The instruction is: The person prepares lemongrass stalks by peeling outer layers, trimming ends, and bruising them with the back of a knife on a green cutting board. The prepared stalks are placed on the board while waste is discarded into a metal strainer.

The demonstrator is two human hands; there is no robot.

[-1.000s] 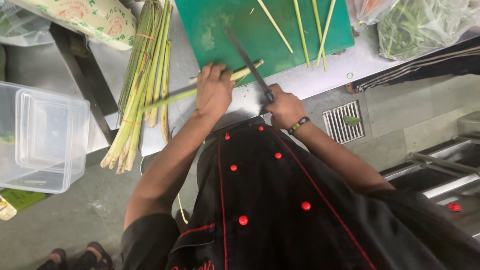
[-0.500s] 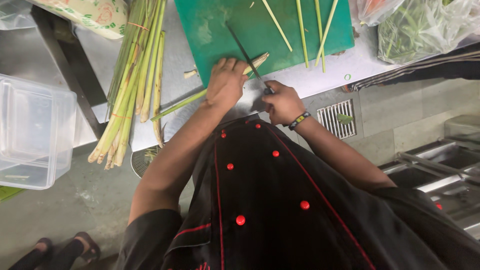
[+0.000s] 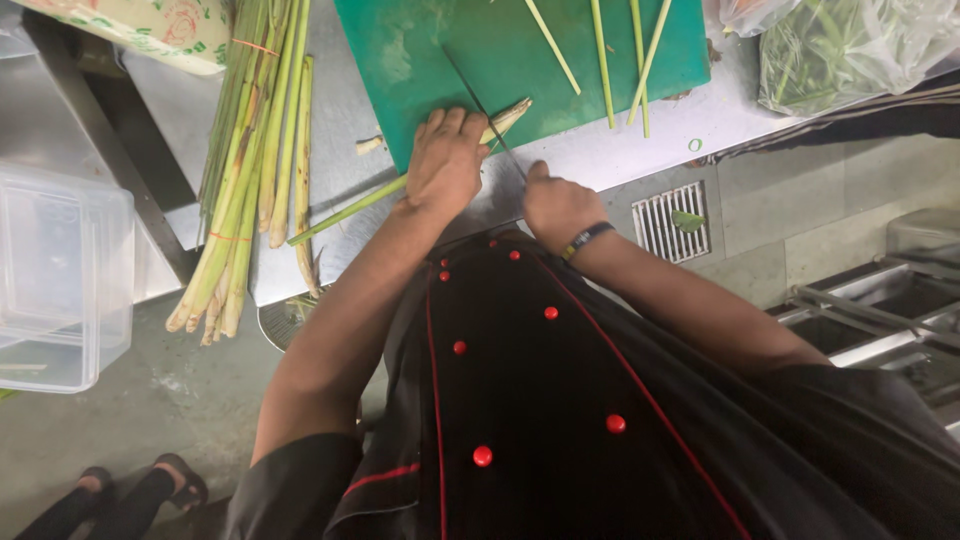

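Note:
My left hand [image 3: 446,158] presses down on a lemongrass stalk [image 3: 345,213] that lies across the near edge of a green cutting board [image 3: 480,50]. The stalk's pale root end [image 3: 510,113] pokes out past my fingers. My right hand [image 3: 556,206] grips the handle of a knife [image 3: 480,105] whose thin blade runs over the board close to the root end. A cut stub [image 3: 369,145] lies on the steel beside the board. Three trimmed stalks [image 3: 600,55] rest further back on the board.
A bundle of lemongrass [image 3: 250,170] tied with bands lies on the steel table [image 3: 640,150] to the left. A clear plastic tub [image 3: 55,280] stands lower left. Bagged greens [image 3: 850,45] sit at the top right. A floor drain [image 3: 672,220] is below.
The view has shifted, so the board and table sit lower in frame. Both hands have slid further onto the board, with the knife blade staying near the stalk's root end.

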